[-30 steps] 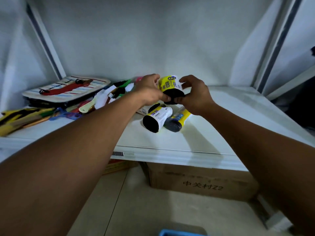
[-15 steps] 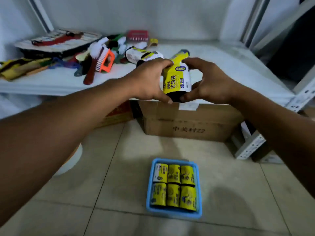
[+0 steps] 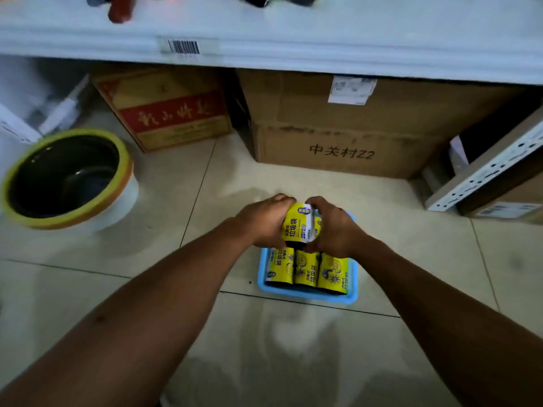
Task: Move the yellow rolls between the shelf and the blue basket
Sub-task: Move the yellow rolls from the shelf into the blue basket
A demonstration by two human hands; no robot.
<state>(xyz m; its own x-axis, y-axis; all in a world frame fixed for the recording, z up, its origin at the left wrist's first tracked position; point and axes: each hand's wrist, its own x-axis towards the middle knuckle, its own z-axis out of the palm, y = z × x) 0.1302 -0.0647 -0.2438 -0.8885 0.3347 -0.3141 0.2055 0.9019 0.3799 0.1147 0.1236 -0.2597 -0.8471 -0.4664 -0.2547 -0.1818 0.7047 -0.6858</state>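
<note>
Floor [image 3: 264, 362] is holding the basket [image 3: 305, 297] of rolls [image 3: 305, 268], left hand [image 3: 264, 224] and right hand [image 3: 335, 232] both clamping one roll [image 3: 294, 227] right over it; boxes [image 3: 346, 127] sitting under the shelf [image 3: 293, 27], pot [image 3: 125, 168] nearby.

A yellow roll [image 3: 296, 228] — white label panel, black end down — is held upright between left hand [image 3: 264, 221] and right hand [image 3: 335, 230] over the blue basket [image 3: 305, 297], where three more rolls [image 3: 307, 271] lie side by side.
</note>
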